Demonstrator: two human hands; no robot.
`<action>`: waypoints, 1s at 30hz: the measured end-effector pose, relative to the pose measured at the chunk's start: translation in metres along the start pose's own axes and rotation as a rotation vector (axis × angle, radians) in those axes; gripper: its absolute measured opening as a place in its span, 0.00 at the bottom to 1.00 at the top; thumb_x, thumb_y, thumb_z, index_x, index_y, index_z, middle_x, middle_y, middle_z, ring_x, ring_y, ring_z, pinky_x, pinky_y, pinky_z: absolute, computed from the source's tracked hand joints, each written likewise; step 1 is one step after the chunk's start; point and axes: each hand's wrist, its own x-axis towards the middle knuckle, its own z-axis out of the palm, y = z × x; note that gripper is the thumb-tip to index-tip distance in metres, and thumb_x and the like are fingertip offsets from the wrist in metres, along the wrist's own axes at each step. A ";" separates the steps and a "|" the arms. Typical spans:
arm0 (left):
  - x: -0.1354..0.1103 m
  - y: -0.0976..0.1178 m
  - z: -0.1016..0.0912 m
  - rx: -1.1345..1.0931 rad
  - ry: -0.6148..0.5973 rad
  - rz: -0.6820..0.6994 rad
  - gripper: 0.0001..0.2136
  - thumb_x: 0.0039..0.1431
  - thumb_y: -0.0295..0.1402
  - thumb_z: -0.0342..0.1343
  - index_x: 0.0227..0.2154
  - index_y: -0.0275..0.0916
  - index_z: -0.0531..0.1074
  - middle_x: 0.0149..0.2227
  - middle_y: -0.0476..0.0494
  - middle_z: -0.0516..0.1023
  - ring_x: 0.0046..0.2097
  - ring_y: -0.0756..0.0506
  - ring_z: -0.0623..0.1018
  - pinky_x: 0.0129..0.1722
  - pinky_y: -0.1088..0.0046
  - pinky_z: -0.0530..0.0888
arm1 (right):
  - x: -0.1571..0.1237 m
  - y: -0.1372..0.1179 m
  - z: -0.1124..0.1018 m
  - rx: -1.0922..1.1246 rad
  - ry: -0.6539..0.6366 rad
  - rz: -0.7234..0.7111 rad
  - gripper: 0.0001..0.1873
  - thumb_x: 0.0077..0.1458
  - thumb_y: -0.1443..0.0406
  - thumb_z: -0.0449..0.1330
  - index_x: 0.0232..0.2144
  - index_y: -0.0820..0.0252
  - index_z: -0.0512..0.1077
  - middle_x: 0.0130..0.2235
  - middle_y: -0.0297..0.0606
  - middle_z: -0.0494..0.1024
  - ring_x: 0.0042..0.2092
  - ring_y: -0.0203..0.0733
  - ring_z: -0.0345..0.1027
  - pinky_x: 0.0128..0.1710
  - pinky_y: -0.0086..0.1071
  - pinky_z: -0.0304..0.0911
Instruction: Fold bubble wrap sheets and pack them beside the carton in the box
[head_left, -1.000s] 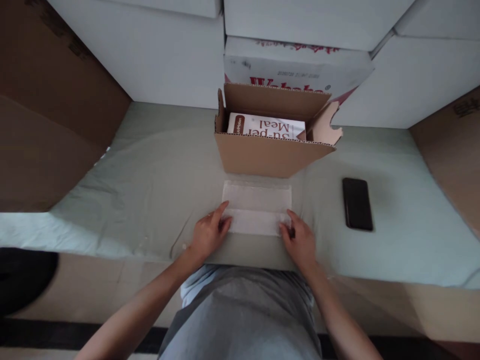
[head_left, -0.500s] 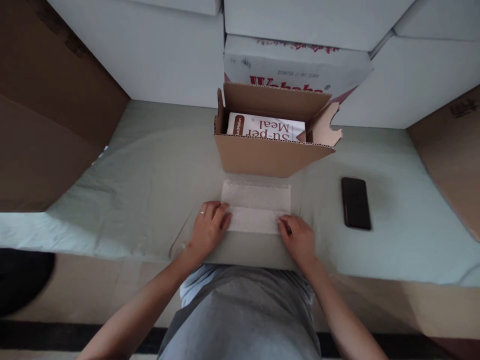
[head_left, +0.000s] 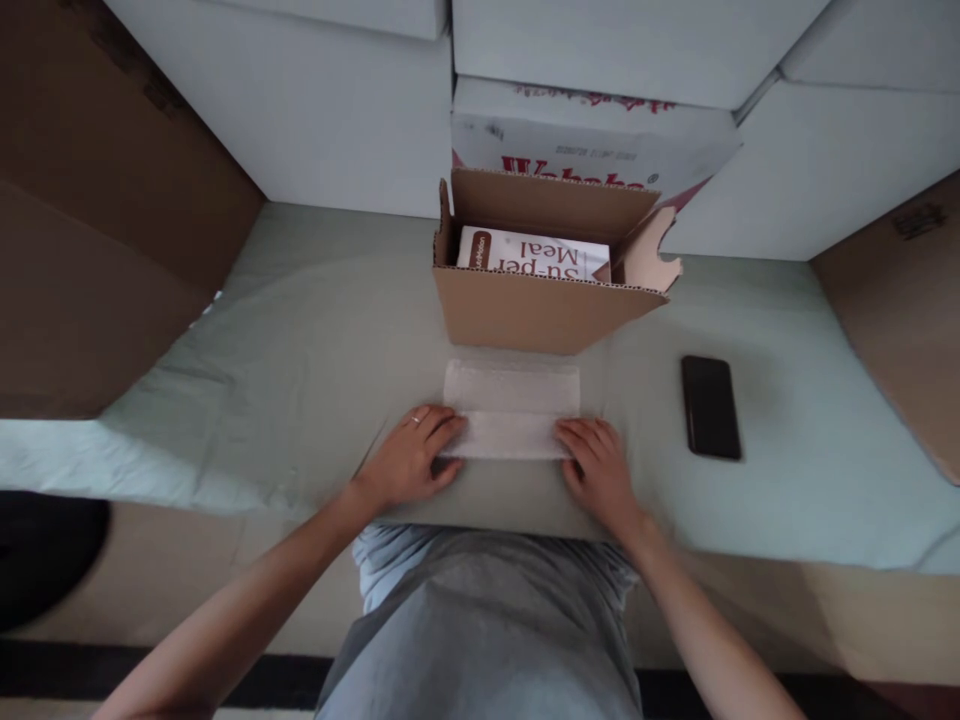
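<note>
A translucent whitish sheet (head_left: 512, 388), which looks like bubble wrap, lies on the green cloth with its near part folded over. At its left edge my left hand (head_left: 417, 452) rests with fingers stretched onto the fold and the thumb apart. My right hand (head_left: 598, 466) is open too, its fingertips on the sheet's right edge and its thumb at the near corner. Just beyond the sheet stands an open brown cardboard box (head_left: 517, 310). Inside it sits a white carton (head_left: 532, 250) printed "Su-per Meal", upside down from here.
A black phone (head_left: 711, 407) lies on the green cloth (head_left: 315, 330) to the right. White boxes (head_left: 360, 110) are stacked along the back, one with red print. Large brown cartons stand at the left (head_left: 127, 260) and right (head_left: 900, 310).
My fingers have straightened from a curled grip on the sheet's edges and now lie flatter on the fold. My left thumb has moved away from the fingers. The box and phone stay put.
</note>
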 end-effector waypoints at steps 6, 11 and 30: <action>0.000 0.004 -0.002 -0.135 0.103 -0.023 0.10 0.57 0.28 0.51 0.42 0.37 0.71 0.43 0.38 0.74 0.49 0.41 0.71 0.50 0.59 0.70 | 0.002 0.006 -0.009 0.240 0.167 0.084 0.13 0.58 0.66 0.55 0.46 0.54 0.69 0.40 0.39 0.77 0.43 0.44 0.71 0.49 0.46 0.65; 0.000 0.006 -0.002 -0.294 0.159 -0.166 0.08 0.61 0.30 0.48 0.38 0.38 0.71 0.36 0.42 0.77 0.41 0.44 0.74 0.45 0.62 0.71 | -0.007 0.005 -0.005 0.328 0.127 0.287 0.22 0.58 0.60 0.56 0.54 0.54 0.62 0.48 0.45 0.73 0.47 0.46 0.70 0.45 0.43 0.69; 0.032 0.013 0.008 0.066 0.095 -0.602 0.20 0.63 0.35 0.47 0.57 0.36 0.61 0.26 0.47 0.75 0.28 0.47 0.75 0.31 0.74 0.68 | 0.031 -0.006 0.006 -0.174 0.050 0.380 0.21 0.60 0.64 0.47 0.54 0.65 0.62 0.37 0.48 0.77 0.33 0.46 0.69 0.35 0.42 0.65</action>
